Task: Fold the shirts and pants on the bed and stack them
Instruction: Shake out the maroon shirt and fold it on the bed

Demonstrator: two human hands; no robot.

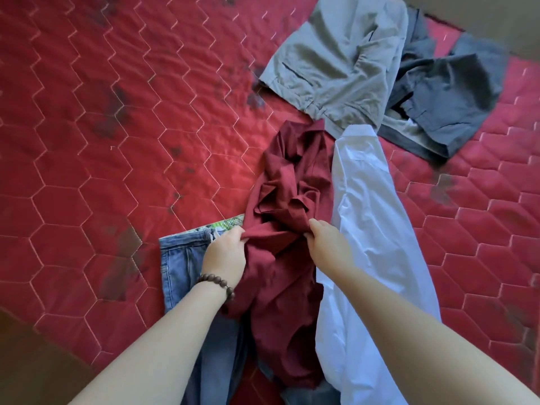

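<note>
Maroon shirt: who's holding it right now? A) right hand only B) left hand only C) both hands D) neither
C: the left hand and the right hand each pinch a bunch of the crumpled maroon shirt, one on each side.

no readable text, no labels, no brands, no numbers
</note>
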